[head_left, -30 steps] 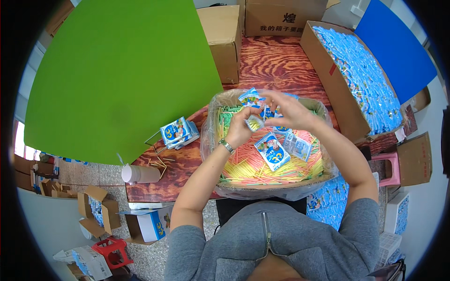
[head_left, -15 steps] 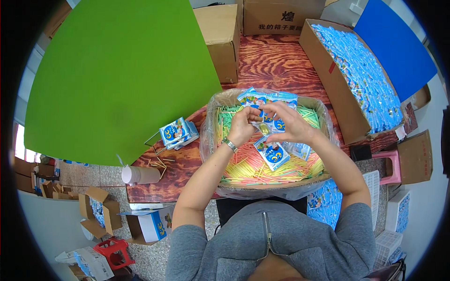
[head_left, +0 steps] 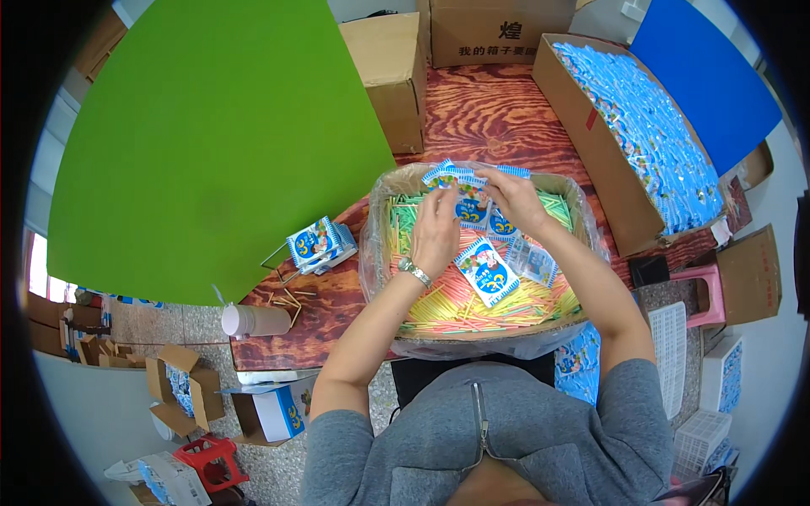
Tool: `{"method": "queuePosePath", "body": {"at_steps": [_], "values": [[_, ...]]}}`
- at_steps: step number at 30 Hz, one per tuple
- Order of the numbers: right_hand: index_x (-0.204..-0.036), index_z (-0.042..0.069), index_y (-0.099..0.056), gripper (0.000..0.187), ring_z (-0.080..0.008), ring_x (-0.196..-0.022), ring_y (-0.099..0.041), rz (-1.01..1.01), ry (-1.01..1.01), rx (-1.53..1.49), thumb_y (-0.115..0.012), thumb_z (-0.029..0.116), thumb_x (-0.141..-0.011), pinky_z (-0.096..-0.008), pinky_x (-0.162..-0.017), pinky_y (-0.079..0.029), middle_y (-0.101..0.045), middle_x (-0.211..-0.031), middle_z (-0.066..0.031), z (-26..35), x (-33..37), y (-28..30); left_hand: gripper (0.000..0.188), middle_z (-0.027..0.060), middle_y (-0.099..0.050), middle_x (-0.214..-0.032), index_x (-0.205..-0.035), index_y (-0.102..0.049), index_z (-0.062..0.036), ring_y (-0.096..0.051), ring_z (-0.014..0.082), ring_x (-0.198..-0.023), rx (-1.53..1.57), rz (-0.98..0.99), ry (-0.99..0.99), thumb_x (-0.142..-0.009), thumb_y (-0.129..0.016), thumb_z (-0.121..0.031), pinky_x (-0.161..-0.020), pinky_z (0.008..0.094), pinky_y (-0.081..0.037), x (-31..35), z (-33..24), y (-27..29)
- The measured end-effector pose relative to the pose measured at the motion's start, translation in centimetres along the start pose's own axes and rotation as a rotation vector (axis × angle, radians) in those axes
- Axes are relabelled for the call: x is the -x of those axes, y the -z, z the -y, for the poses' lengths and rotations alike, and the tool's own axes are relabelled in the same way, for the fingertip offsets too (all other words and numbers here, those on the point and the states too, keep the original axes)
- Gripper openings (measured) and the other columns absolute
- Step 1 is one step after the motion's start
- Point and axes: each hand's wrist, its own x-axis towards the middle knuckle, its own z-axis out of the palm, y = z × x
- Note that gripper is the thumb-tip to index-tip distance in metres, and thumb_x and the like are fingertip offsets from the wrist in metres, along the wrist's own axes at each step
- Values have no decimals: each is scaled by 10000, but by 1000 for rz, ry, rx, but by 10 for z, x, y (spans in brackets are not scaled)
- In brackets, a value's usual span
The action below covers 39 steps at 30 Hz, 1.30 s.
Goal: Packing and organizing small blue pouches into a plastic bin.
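Observation:
Over a box (head_left: 485, 343) lined with clear plastic, both hands are together at a small blue-and-white packet (head_left: 471, 211). My left hand (head_left: 434, 236), with a wristwatch, has its fingers closed at the packet's left edge. The fingers of my right hand (head_left: 516, 202) pinch near its upper right corner. Thin pink, yellow and green sticks (head_left: 430, 312) fill the box. Nearer me on the sticks lies another blue-and-white packet (head_left: 488, 271), with a packet showing its clear side (head_left: 531, 261) to its right. More packets lie partly hidden under my hands.
A large carton (head_left: 599, 143) of blue packets stands at the right. Packets rest on a small wire stand (head_left: 321, 244) left of the box, near a pale pink bottle (head_left: 253, 320) and loose sticks. A green panel (head_left: 211, 152) rises at the left; closed cartons (head_left: 388, 84) stand behind.
The small clear item with a yellow-green content is no longer visible between my fingers. Both hands have shifted onto a blue-and-white packet, and my left hand has turned with its back upward.

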Motion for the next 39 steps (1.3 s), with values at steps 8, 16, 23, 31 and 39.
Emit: {"method": "queuePosePath", "body": {"at_steps": [8,16,23,31,39], "values": [[-946,95,-630,255,-322,-839,-636,431,-196,397,-713,300,-820,-422,-712,-508,-622,-902,-111,15,35,52,298,126,-642,-1089,-1075,-666,-66,-581,321,-1010,60,480,18,-793,-714,-145,-875,410,-487,12,11,-7],[-933,80,-629,375,-308,-932,-647,757,-442,330,-750,390,-760,-439,-763,-505,-673,-890,-119,9,75,67,233,121,-663,-1013,-1019,-672,-58,-595,317,-956,128,418,-1,-795,-697,-115,-843,417,-477,3,4,-2],[-1061,104,-562,462,-291,-949,-649,751,-485,337,-785,330,-726,-429,-771,-496,-687,-933,-98,9,82,72,174,129,-670,-930,-988,-670,-52,-614,315,-892,274,482,-52,-818,-661,-87,-810,415,-480,2,-26,13],[-1048,83,-618,389,-291,-951,-653,734,-369,402,-755,305,-759,-436,-784,-501,-693,-984,-113,15,88,68,161,145,-661,-884,-982,-669,-37,-623,320,-864,364,473,-38,-835,-646,-97,-792,421,-485,4,-35,13],[-1166,32,-575,299,-68,-901,-603,616,-761,-872,-646,188,-920,-270,-758,-509,-652,-1030,-9,5,67,81,370,157,-581,-1167,-1130,-632,-76,-544,363,-1058,306,353,-159,-765,-693,-64,-887,436,-480,-3,-61,30]]}}
